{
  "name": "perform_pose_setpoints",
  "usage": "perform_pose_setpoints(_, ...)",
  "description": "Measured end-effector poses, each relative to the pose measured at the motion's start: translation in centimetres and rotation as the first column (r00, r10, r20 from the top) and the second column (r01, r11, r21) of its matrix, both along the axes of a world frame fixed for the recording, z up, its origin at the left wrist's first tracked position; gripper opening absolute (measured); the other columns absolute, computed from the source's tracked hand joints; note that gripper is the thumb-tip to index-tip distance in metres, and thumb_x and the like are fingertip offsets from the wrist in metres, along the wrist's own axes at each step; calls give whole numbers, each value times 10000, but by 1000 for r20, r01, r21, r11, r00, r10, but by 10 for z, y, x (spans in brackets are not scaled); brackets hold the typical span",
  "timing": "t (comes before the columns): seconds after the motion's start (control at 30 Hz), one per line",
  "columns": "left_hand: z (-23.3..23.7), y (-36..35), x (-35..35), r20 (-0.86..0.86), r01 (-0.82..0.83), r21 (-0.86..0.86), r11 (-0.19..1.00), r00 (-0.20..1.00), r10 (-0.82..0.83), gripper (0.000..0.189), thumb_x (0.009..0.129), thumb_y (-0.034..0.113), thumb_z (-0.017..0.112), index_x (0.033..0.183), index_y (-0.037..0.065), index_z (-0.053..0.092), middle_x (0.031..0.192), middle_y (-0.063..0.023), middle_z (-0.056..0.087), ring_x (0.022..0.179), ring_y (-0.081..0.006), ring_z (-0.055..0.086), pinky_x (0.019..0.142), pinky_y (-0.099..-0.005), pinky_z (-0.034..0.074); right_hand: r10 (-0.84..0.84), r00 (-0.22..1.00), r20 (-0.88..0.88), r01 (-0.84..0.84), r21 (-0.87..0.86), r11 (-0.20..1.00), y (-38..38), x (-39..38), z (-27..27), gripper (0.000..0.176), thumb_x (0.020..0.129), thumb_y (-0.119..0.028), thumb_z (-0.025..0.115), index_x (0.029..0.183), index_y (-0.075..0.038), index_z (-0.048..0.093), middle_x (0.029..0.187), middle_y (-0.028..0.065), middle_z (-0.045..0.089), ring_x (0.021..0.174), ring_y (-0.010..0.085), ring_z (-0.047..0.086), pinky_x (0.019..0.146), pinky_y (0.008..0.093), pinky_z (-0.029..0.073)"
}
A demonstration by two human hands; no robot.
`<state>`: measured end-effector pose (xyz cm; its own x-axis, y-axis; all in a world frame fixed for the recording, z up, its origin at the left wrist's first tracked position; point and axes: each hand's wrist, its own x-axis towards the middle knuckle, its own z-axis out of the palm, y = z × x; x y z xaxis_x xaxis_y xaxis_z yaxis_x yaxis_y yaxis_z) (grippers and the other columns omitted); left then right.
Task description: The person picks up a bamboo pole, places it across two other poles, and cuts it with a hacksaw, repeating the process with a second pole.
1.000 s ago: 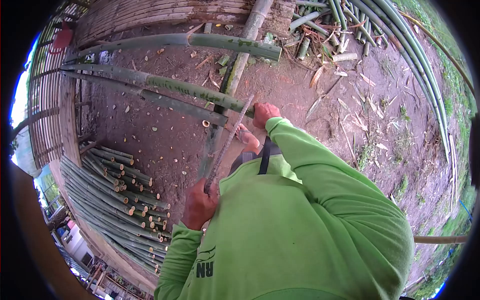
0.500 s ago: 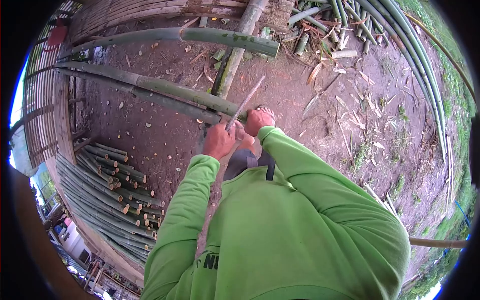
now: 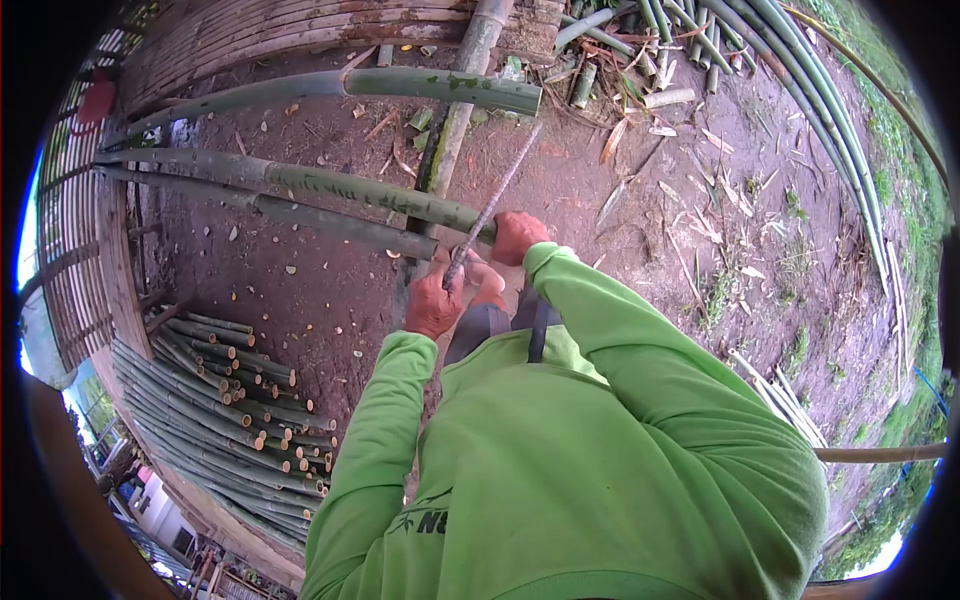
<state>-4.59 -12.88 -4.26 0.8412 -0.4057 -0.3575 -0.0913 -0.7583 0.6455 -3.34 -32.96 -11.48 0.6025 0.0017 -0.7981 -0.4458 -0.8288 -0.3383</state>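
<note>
My left hand (image 3: 433, 302) is closed round the lower end of a thin ribbed metal rod (image 3: 497, 195). This rod slants away from me, crossing over the near end of a green bamboo pole (image 3: 350, 189). At that pole end my right hand (image 3: 519, 237) is closed, gripping the bamboo; its fingertips are partly hidden. A second bamboo pole (image 3: 330, 222) runs alongside on the left, ending near my left hand. Both poles reach away to the left, and a bamboo support (image 3: 445, 150) passes beneath the gripped one. My feet show below my hands.
Another thick bamboo pole (image 3: 440, 86) lies across the support farther off. Many cut bamboo lengths (image 3: 230, 400) are stacked at left beside a slatted wall (image 3: 75, 220). Cut pieces (image 3: 585, 85) and long poles (image 3: 840, 130) lie at upper right. Split scraps (image 3: 735, 200) litter the dirt.
My left hand has drawn back slightly toward my body, and more of the rod shows, its far tip higher in view. My right hand stays at the pole end. The view has shifted slightly.
</note>
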Motion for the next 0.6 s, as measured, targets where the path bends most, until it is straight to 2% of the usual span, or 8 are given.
perform_pose_setpoints(0.03, -8, 4, -9, -9, -27, -21, 999, 1000, 27, 301, 922, 293, 536, 864, 4, 599, 753, -252, 611, 729, -464, 592, 619, -503, 467, -34, 998, -44, 35, 21, 999, -2, 0, 3, 455, 749, -355, 663, 1124, -99, 649, 1144, 164, 649, 1086, 339, 615, 936, 486, 476)
perform_pose_setpoints(0.07, -12, 6, -11, -9, -54, -45, 998, 999, 54, 298, 923, 293, 535, 870, 7, 602, 754, -251, 611, 730, -463, 592, 620, -502, 467, -90, 991, 98, 89, 15, 996, -1, -3, 11, 303, 664, -182, 641, 943, -69, 678, 940, 198, 680, 923, 359, 661, 822, 447, 529)
perform_pose_setpoints(0.17, 46, -20, -3, -29, -18, 122, 992, 999, 22, 300, 925, 292, 530, 872, 6, 605, 757, -259, 607, 727, -467, 588, 622, -502, 464, -66, 982, 177, 73, -32, 997, 5, -10, -2, 297, 667, -163, 638, 946, -71, 677, 926, 189, 684, 914, 355, 664, 820, 443, 531)
perform_pose_setpoints(0.2, 63, -18, -2, -63, -15, 79, 997, 998, 20, 289, 918, 276, 535, 878, -5, 589, 754, -282, 606, 737, -481, 596, 619, -523, 461, -64, 987, 146, 69, -28, 997, 4, -11, -2, 295, 667, -161, 639, 946, -73, 678, 928, 190, 683, 916, 354, 664, 821, 442, 531)
perform_pose_setpoints(0.37, 143, 23, -28, -124, -13, 242, 970, 991, 44, 275, 912, 255, 551, 822, -4, 559, 704, -286, 583, 701, -488, 580, 592, -523, 445, -35, 992, 118, 39, -33, 999, -1, 2, 11, 298, 667, -165, 651, 951, -80, 678, 924, 184, 684, 911, 348, 666, 818, 439, 533)
perform_pose_setpoints(0.4, 147, 26, -33, -125, -20, 253, 967, 991, 53, 271, 910, 249, 554, 811, -3, 553, 692, -285, 578, 693, -489, 577, 588, -524, 442, -23, 999, 44, 24, -21, 999, 2, 4, 20, 333, 667, -203, 674, 980, -89, 681, 977, 185, 678, 966, 347, 652, 856, 439, 522)
perform_pose_setpoints(0.53, 148, 33, -37, -179, -9, 236, 972, 982, 53, 261, 905, 233, 561, 800, -5, 545, 662, -277, 571, 675, -485, 576, 577, -521, 442, 31, 998, 47, -30, -25, 999, 13, -17, -7, 439, 651, -295, 714, 1032, -81, 682, 1130, 190, 629, 1128, 356, 571, 968, 442, 463)
perform_pose_setpoints(0.6, 145, 31, -29, -202, 3, 254, 967, 978, 50, 255, 901, 226, 566, 799, -8, 562, 675, -280, 579, 687, -483, 583, 580, -516, 450, 48, 992, 115, -45, -25, 999, 19, -24, -21, 458, 646, -303, 711, 1032, -60, 678, 1139, 188, 623, 1140, 356, 562, 974, 438, 457)
